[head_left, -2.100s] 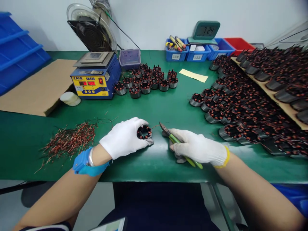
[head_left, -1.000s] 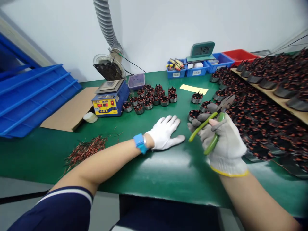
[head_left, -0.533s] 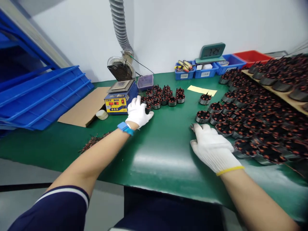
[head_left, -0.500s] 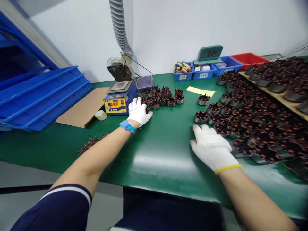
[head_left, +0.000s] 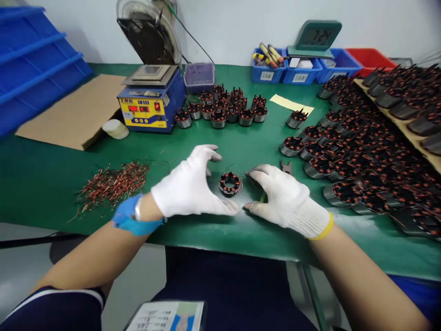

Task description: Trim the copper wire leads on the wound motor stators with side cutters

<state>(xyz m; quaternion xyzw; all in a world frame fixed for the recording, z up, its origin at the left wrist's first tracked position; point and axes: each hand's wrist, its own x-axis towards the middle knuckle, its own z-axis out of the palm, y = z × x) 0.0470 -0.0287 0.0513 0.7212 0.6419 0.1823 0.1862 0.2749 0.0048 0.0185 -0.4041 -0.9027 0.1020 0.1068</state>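
A wound motor stator (head_left: 230, 191), a small ring with copper coils and black insulation, stands on the green table between both hands. My left hand (head_left: 195, 186), in a white glove, is open around its left side, thumb and fingers spread. On the other side my right hand (head_left: 284, 195), also gloved, is open with thumb and fingertips apart, close to the stator's right. Cutting pliers (head_left: 286, 167) show beyond the right hand, their jaws visible. The hand hides most of the pliers; whether it touches them I cannot tell.
Copper wire scraps (head_left: 115, 184) lie at left. Behind are a blue-yellow solder pot unit (head_left: 148, 108), a round pale pad (head_left: 116, 129) and a group of stators (head_left: 220, 112). Many more stators (head_left: 347, 151) fill the right. Blue bins (head_left: 268, 73) and a clock (head_left: 319, 36) stand behind.
My left hand has come back from the stator group to the table's front, where a single stator now stands. My right hand has shifted left towards it. The view has tilted down.
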